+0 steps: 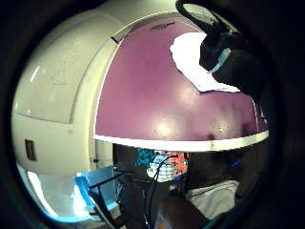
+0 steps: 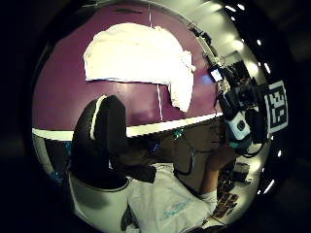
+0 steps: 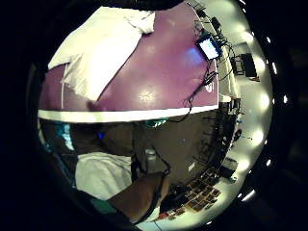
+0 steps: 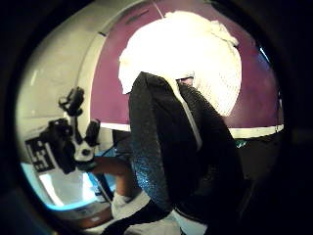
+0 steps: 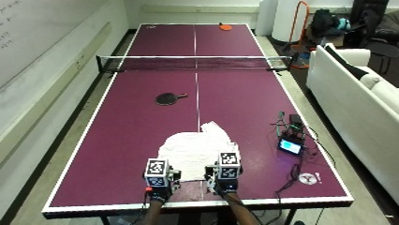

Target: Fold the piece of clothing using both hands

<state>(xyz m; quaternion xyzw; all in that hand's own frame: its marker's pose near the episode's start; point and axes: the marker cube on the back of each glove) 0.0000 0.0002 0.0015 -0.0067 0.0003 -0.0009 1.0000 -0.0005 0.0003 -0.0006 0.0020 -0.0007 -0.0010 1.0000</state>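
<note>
Purple table-tennis surface (image 5: 237,103) with white edge lines; black net (image 5: 195,63) stretched across mid-length. Black paddle (image 5: 169,98) lies on the near half, left of the centre line; orange-red paddle (image 5: 225,27) at the far end. Small lit-screen device with black cables (image 5: 291,143) near the right edge. White sofa (image 5: 355,91) along the right side. Pale whiteboard wall (image 5: 37,51) on the left. Grey-beige floor (image 5: 293,65). White cylindrical column (image 5: 289,18) at the far right corner.

left hand (image 5: 158,189): black glove | right hand (image 5: 225,185): black glove | glove thumb (image 2: 104,141): black textured fabric, pale seam stripe | forearms bare below gloves | torso: white short-sleeved shirt (image 2: 165,201), small teal print
</note>
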